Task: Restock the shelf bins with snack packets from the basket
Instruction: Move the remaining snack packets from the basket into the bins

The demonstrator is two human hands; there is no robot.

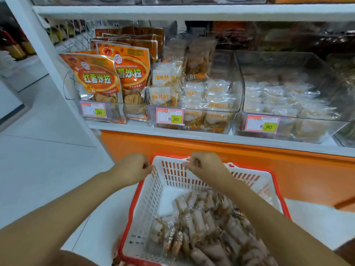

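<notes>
Gripping: right hand (pixel 203 164), fingers curled over the far rim of the basket (pixel 146 198), near the middle of that rim. Left hand (pixel 134 167), fingers curled, pinching the same rim at its far left corner. Both forearms reach forward from the bottom edge of the view, one on each side of the basket.

Basket: white slotted walls, red rim, standing in front of the shelf (pixel 192 136) and below it. Contents: packets (pixel 211 227) in clear wrap, brown and white, heaped in the near and right part; a patch of bare white bottom shows at the far left. No packet is in either hand.

Shelf, white board, three clear bins side by side:
- Left bin (pixel 115 113): orange pouches (pixel 96 77) standing upright in rows, front to back. Tag (pixel 93 110) on the front wall reads 1.00.
- Middle bin (pixel 237 77): small clear packets with yellow print (pixel 209 96), piled higher on the left side than on the right. Tag (pixel 170 116) reads 8.80.
- Right bin (pixel 288 60): similar small packets (pixel 278 98), blurred, lying in the lower half. Tag (pixel 262 123) reads 8.80.

Behind the bins: darker bags, too blurred to tell apart.

Below the shelf: orange panel (pixel 288 169), directly behind the basket.

Left of the shelf: white floor (pixel 38 150).
</notes>
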